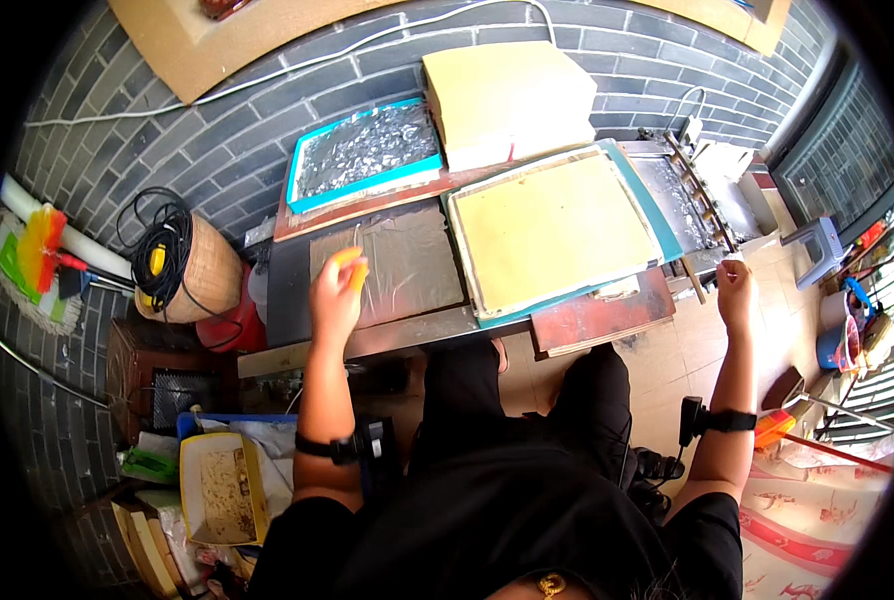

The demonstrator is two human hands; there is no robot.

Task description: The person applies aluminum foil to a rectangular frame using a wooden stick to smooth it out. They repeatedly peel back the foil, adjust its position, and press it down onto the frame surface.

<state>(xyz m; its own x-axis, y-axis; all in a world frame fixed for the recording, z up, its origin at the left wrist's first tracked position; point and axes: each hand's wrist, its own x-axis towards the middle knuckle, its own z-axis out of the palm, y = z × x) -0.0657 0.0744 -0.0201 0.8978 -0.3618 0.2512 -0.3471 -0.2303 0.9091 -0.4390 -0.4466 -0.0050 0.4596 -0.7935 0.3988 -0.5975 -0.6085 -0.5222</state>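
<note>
My left hand [337,300] is raised over the left part of the bench, fingers bent together, with yellow-orange coverings on the fingertips. Below and beside it lies a wrinkled grey-brown sheet [412,265]. A thin pale line shows just above those fingertips; whether they hold it I cannot tell. Out to the right, my right hand [736,290] is closed near the end of a metal bar [702,190]; anything in its fingers is too small to make out. Between the hands lies a yellow sheet [557,230] on a pale-edged stack over a teal board [657,215].
Behind stand a blue-rimmed tray [302,190] of crumpled silvery-dark material and a tall pale-yellow stack [507,95]. A basket [212,275] with coiled black cable is left of the bench, above a red container [229,325]. A yellow tray [254,490] sits lower left; a grey stool [815,250] stands right.
</note>
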